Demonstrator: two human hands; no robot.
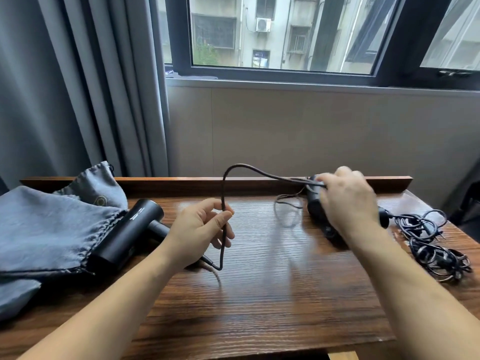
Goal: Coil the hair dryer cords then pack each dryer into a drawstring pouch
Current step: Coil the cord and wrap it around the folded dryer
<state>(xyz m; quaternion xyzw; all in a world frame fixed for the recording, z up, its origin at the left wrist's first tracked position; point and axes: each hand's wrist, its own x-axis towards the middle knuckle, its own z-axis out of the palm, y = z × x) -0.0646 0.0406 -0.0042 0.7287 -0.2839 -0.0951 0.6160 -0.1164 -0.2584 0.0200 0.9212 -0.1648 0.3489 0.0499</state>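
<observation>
Between my hands the table (259, 294) lay free; my left hand (200, 229) pinched the cord (224, 188), my right hand (348, 201) grasped the dryer (315, 206) near the back edge.

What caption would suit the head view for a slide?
Left hand pinches a cord running to the hair dryer under the right hand; a second dryer lies half inside a grey pouch.

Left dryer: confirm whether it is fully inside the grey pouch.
No: the left dryer lies with its barrel sticking out of the grey pouch mouth.
</observation>
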